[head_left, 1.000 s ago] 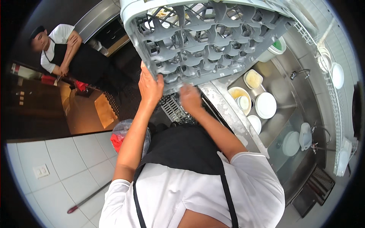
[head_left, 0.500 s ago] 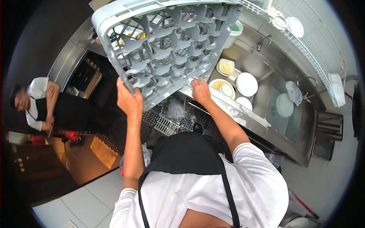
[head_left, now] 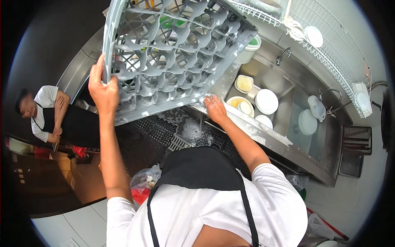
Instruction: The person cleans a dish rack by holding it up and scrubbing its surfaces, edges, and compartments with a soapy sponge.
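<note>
A large grey plastic dishwasher rack with a grid of rounded compartments stands tilted up in front of me, streaked with foam. My left hand grips its left edge, thumb on the inner side and fingers around the rim. At the rack's lower right edge, beside the steel sink's front ledge, is my right hand. Its fingers are closed over something white and foamy, mostly hidden beneath them. In the sink near it lie white plates and a square dish with yellowish liquid.
A second, water-filled basin with plates lies to the right. Wire shelving runs along the wall above. A white bucket stands behind the sink. To the left stands another person with folded arms. A rubbish bag is by my left side.
The rack has swung left and tilted, its left side now higher, with my left hand moving up and left on it. My right hand has shifted slightly down and stays closed.
</note>
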`<state>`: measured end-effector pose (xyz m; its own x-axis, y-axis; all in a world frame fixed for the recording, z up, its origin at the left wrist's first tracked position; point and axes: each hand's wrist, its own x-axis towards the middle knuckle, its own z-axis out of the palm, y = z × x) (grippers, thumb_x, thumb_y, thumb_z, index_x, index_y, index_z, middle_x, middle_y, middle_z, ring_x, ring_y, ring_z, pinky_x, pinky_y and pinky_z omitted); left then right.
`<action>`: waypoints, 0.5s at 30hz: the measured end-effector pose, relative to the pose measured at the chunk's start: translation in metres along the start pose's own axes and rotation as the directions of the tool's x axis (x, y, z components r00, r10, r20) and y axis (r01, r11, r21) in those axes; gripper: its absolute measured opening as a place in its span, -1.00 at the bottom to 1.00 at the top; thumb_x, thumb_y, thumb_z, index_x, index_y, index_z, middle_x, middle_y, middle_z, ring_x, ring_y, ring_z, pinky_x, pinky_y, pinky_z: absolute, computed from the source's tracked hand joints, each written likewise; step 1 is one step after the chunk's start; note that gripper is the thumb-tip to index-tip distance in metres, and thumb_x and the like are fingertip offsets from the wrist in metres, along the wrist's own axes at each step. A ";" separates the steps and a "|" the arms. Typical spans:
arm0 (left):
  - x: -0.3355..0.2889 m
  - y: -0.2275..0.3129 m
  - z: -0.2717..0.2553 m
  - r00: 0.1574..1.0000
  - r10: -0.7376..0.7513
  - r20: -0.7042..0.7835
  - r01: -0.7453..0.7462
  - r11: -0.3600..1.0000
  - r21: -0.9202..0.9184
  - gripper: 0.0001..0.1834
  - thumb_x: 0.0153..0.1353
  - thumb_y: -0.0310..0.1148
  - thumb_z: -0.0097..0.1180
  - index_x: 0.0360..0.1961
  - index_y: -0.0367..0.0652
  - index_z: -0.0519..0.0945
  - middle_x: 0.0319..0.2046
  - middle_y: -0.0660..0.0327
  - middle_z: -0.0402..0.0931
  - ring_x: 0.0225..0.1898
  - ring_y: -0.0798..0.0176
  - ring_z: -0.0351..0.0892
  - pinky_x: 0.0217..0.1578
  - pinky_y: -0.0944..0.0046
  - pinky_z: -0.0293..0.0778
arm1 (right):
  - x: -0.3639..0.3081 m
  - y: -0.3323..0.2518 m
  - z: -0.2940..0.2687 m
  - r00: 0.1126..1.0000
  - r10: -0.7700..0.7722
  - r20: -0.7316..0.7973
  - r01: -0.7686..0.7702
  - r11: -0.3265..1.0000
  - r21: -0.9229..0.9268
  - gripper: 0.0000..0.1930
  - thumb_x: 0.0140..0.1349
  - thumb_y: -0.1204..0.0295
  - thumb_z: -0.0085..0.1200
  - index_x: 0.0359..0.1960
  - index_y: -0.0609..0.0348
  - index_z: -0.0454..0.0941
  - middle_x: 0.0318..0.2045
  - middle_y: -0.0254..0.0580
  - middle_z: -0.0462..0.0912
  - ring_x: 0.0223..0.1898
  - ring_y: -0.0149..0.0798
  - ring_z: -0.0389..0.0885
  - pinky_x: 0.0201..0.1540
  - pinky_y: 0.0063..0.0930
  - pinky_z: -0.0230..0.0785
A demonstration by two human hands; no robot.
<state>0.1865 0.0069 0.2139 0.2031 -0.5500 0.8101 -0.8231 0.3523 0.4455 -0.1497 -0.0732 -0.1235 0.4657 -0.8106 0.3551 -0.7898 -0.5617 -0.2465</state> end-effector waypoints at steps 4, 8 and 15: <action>0.041 0.020 -0.020 0.986 0.125 0.106 -0.137 0.984 0.116 -0.30 -0.07 -0.64 0.02 0.22 -0.14 0.62 -0.19 0.07 0.57 -0.16 0.07 0.60 -0.03 0.26 0.47 | 0.002 -0.014 -0.016 0.993 0.017 -0.121 -0.006 0.996 0.086 -0.67 0.15 0.52 0.11 -0.01 0.21 0.56 0.09 0.01 0.64 0.18 0.17 0.53 0.23 0.06 0.37; 0.065 0.054 -0.018 0.930 0.218 0.296 -0.279 0.943 0.183 -0.30 -0.06 -0.59 0.09 0.22 0.04 0.63 -0.19 0.04 0.57 -0.16 -0.03 0.61 -0.06 0.18 0.51 | 0.002 -0.012 -0.004 0.990 0.041 -0.137 -0.033 0.998 0.061 -0.63 0.04 0.54 0.20 -0.05 0.21 0.60 0.03 0.04 0.66 0.11 0.17 0.55 0.21 0.02 0.39; 0.083 0.065 0.053 0.827 0.244 0.506 -0.443 0.837 0.322 -0.44 -0.01 -0.46 0.19 0.12 0.04 0.66 -0.22 0.03 0.54 -0.07 -0.06 0.62 -0.04 -0.02 0.53 | -0.024 -0.014 0.012 0.976 0.163 -0.147 -0.128 0.967 0.222 -0.77 -0.01 0.51 0.22 -0.25 0.13 0.69 -0.27 -0.03 0.71 -0.14 0.06 0.59 -0.04 -0.07 0.49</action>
<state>0.1213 -0.0558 0.2896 -0.3013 -0.7522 0.5861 -0.9492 0.2952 -0.1091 -0.1452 -0.0477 -0.1391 0.2668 -0.8581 0.4386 -0.7345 -0.4758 -0.4839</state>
